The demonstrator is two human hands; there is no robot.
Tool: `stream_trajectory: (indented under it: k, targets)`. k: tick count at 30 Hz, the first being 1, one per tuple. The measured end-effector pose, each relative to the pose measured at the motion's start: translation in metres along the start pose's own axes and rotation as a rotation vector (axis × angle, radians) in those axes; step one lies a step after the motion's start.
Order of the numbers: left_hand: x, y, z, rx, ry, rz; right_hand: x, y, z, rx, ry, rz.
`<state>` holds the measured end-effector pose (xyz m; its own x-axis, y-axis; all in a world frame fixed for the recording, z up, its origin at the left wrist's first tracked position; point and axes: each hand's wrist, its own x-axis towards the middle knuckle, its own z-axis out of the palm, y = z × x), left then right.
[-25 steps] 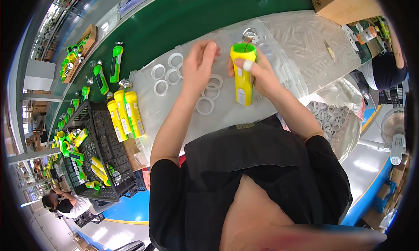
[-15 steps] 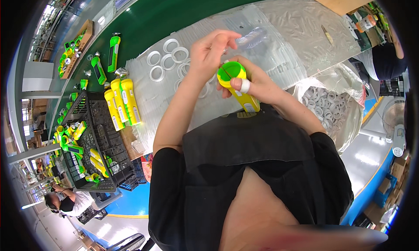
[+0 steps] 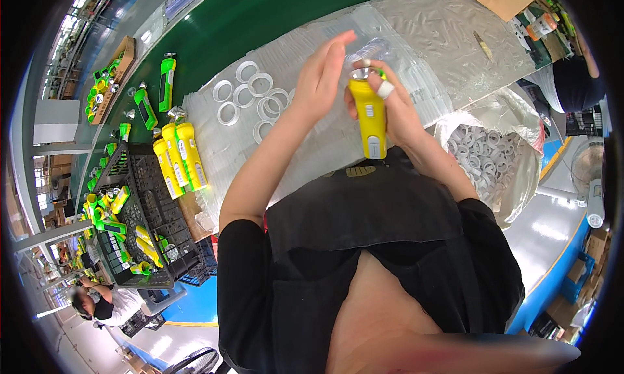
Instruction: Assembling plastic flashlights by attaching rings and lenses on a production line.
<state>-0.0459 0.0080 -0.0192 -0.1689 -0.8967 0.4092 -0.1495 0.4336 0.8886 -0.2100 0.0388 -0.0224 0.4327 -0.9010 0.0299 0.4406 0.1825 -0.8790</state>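
Note:
My right hand (image 3: 396,104) is wrapped round a yellow flashlight (image 3: 372,123), its head up and its tail toward my apron. A shiny silver reflector (image 3: 359,74) now sits in the flashlight's open head, with my right fingers at its edge. White tape circles my right thumb, and another finger has a pale wrap. To the left of the flashlight, my left hand (image 3: 323,78) is raised with its fingers stretched out, holding nothing that I can see. Behind both hands lies a row of clear lens discs (image 3: 372,50). Several white rings (image 3: 244,95) lie on the mat left of my left hand.
Yellow flashlight bodies (image 3: 180,156) lie together at the table's left edge, beside a black crate (image 3: 156,205) with more flashlights. Green-and-black flashlights (image 3: 166,84) stand farther back. A plastic bag of white rings (image 3: 484,156) sits at right; a knife (image 3: 483,45) lies far right.
The flashlight's head was an open green cup and now has the silver reflector in it. My right hand has turned it more upright. My left fingers have straightened out.

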Motion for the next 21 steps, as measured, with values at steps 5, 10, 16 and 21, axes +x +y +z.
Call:
stream_trajectory:
  k: [5,10,16,21]
  targets:
    - [0.023,-0.054,0.007,0.835,-0.23,-0.039,-0.011,-0.011,-0.022,-0.041,0.09,-0.008]
    - [0.024,-0.067,0.003,0.746,-0.287,-0.019,-0.013,-0.008,-0.029,-0.04,0.065,0.033]
    - [-0.002,-0.002,-0.011,0.286,-0.183,0.227,-0.008,-0.011,-0.016,0.005,-0.009,0.104]
    - [-0.038,0.011,-0.015,0.243,-0.129,0.192,0.0,-0.008,0.0,-0.084,-0.179,0.138]
